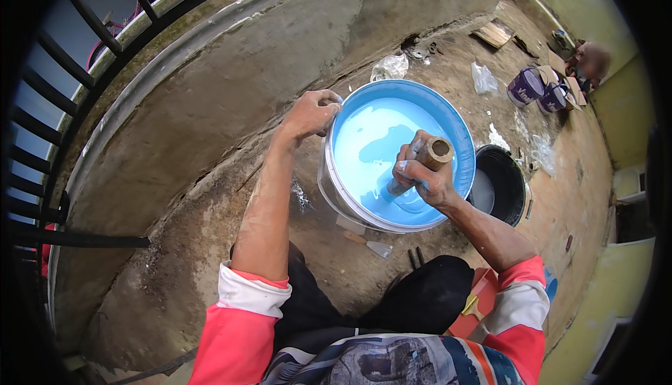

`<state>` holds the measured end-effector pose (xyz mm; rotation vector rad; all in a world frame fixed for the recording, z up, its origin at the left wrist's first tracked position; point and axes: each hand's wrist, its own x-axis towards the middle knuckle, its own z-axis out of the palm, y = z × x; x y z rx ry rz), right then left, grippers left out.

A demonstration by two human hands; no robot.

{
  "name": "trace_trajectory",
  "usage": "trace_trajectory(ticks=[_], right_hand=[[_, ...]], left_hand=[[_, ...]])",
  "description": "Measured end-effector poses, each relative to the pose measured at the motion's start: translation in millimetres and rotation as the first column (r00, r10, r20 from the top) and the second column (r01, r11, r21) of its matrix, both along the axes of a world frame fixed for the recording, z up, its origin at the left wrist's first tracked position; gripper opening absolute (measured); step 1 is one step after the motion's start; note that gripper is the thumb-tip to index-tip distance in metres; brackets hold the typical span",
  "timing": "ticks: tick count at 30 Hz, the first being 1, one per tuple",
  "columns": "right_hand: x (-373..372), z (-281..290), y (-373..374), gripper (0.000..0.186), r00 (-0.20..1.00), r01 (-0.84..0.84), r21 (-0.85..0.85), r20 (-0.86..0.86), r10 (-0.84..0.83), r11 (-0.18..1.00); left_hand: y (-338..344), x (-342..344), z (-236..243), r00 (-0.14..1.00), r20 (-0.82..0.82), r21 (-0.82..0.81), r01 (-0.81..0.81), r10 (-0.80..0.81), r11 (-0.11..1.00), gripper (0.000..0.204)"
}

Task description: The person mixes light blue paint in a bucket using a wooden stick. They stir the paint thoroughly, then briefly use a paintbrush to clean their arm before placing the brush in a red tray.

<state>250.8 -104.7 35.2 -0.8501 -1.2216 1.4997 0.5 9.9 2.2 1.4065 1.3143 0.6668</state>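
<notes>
A white bucket (pixel 327 190) holding light blue paint (pixel 367 129) stands in front of my knees. My left hand (pixel 316 114) is closed over its left rim, thumb and fingers gripping the edge. In my right hand (pixel 428 175) is a thick round stick (pixel 437 150), which looks like bamboo, with its hollow upper end facing up. The stick leans over the right half of the bucket and its lower end dips into the paint, out of sight. Blue paint smears mark both hands. The paint surface shows ripples and a darker blue patch.
A black bucket (pixel 516 199) with greyish liquid stands right of the paint. A putty knife (pixel 369 245) lies before my knees; a red tray (pixel 483 287) is beside my right leg. Purple buckets (pixel 525 87) and another person (pixel 590 63) are far right. A low wall (pixel 231 84) runs left.
</notes>
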Motion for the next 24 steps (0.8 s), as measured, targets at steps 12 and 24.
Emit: trace_trajectory(ticks=[12, 24], right_hand=[[-39.7, -26.6, 143.8, 0.017, 0.904, 0.219, 0.506, 0.217, -0.369, 0.834], [64.0, 3.7, 3.9, 0.021, 0.99, 0.14, 0.008, -0.028, -0.14, 0.99]], left_hand=[[7.5, 0.7, -1.4, 0.998, 0.057, -0.017, 0.015, -0.014, 1.0, 0.027], [2.4, -3.6, -6.4, 0.997, 0.078, -0.007, -0.008, 0.008, 1.0, 0.026]])
